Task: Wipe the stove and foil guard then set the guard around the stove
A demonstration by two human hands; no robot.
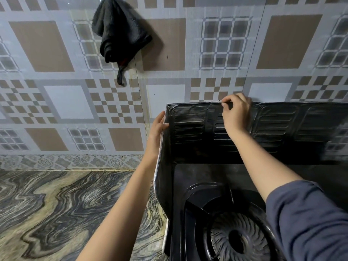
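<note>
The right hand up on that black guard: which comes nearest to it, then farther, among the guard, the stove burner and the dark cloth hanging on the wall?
From the right hand:
1. Foil guard: pinched at its top edge, touching.
2. Dark cloth: hanging on the wall, up and to the left.
3. Stove burner: below, closest to the camera.
The cloth and burner look too close to rank firmly.

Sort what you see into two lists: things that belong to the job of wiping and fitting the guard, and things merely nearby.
Belongs to the job: foil guard, stove, left hand, right hand, dark cloth hanging on the wall.

Merely nearby: marbled countertop, patterned wall tiles.
</note>
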